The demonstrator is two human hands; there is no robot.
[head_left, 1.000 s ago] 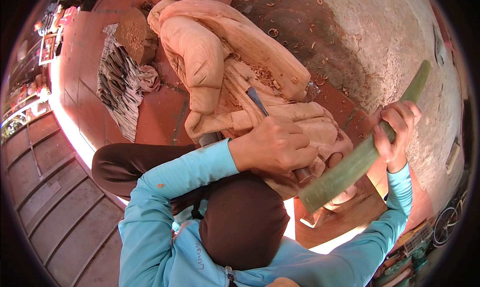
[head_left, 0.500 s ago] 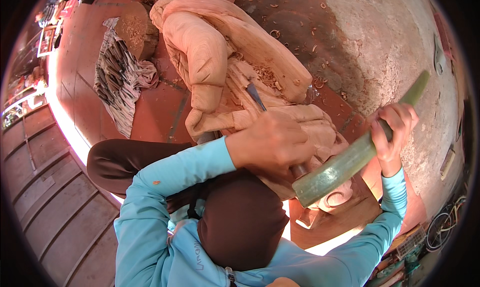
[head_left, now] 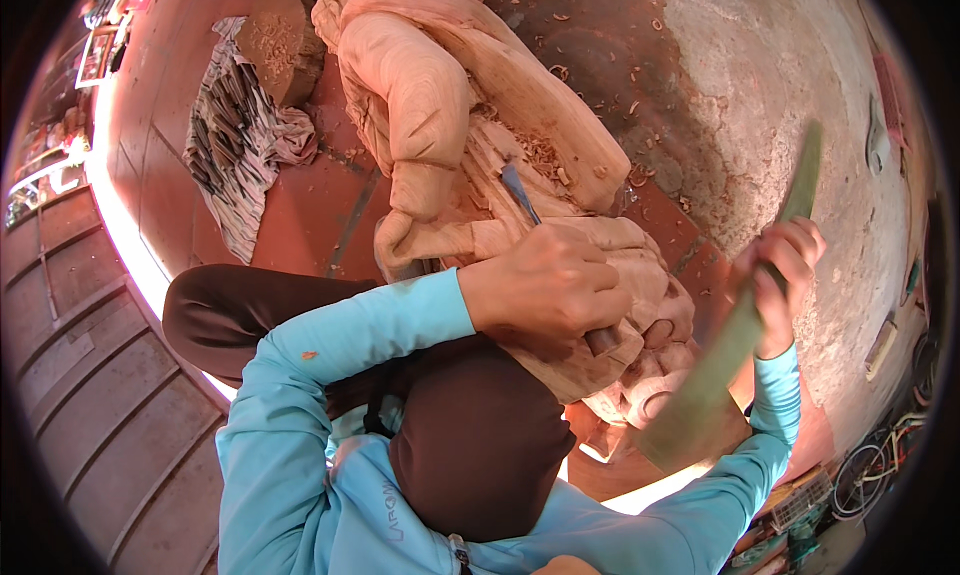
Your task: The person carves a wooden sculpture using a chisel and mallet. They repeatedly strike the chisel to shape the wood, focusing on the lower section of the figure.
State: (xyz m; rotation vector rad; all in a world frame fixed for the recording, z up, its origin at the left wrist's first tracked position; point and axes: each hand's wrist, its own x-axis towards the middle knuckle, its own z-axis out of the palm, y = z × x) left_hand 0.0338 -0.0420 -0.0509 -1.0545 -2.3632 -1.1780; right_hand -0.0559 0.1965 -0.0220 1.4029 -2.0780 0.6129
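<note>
A large pale wood carving with rounded folds lies in front of me. Across it, my left hand is wrapped round a chisel, whose blade points up and left onto the wood. The butt of the chisel's handle sticks out below my fist. Out to the right, my right hand grips a long, slightly curved green mallet, blurred by motion. The mallet's broad lower end hangs apart from the chisel handle. Curled shavings lie in a hollow of the carving by the blade.
Several carving tools lie on a striped cloth at the far left, beside a round wood block. Red tiles and rough concrete make up the floor. A bicycle wheel shows at the lower right.
The mallet's broad end has swung right and down, away from the chisel handle's butt. My left hand keeps its hold on the chisel. The view has shifted slightly.
</note>
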